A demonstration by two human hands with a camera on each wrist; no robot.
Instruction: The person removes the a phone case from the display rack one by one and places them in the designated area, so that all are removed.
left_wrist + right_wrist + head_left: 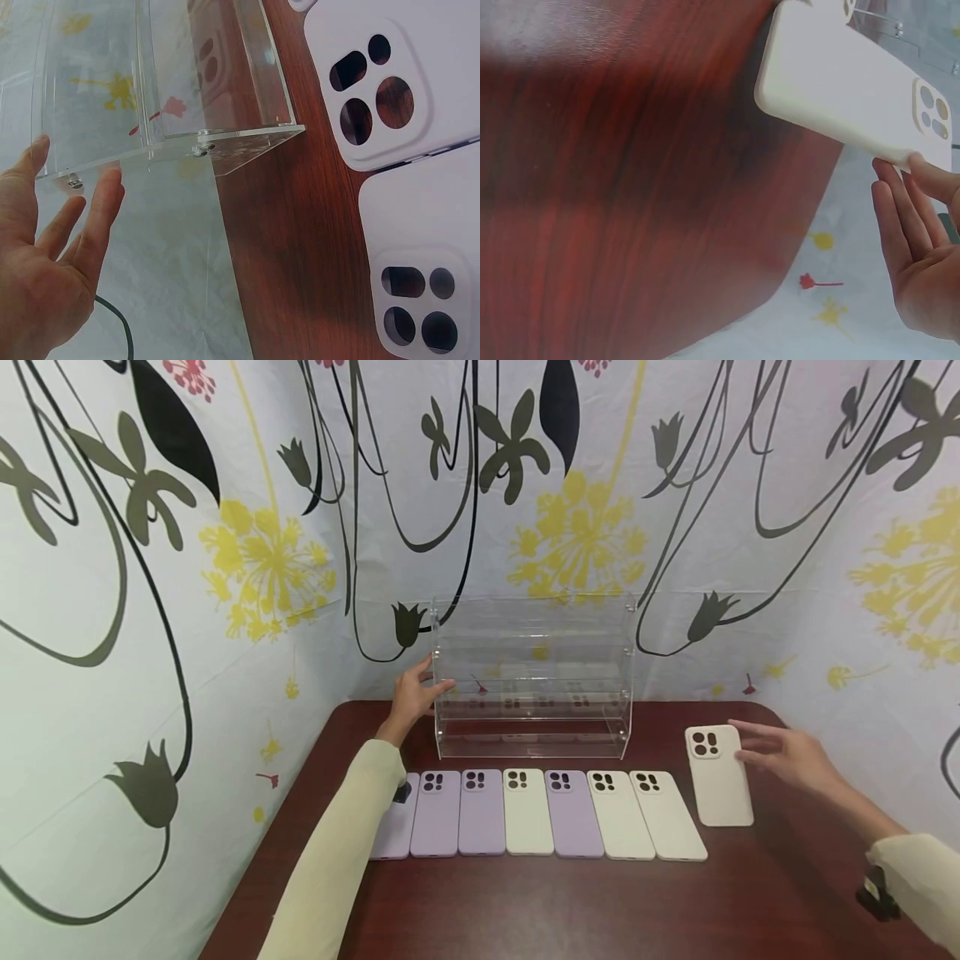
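My left hand is at the left side panel of a clear acrylic display rack, its thumb overlapping the panel and its fingertips along the outer face. In the left wrist view, that hand holds the panel's edge near a small metal screw. My right hand pinches a cream phone case by its right edge, the camera cutouts at the top. Seen from the right wrist, the thumb and fingers grip the case's side, and the case is tilted above the table.
A row of several lavender phone cases and cream phone cases lies in front of the rack on the dark red wooden table. The left sleeve partly covers the leftmost case. Behind hangs a patterned cloth.
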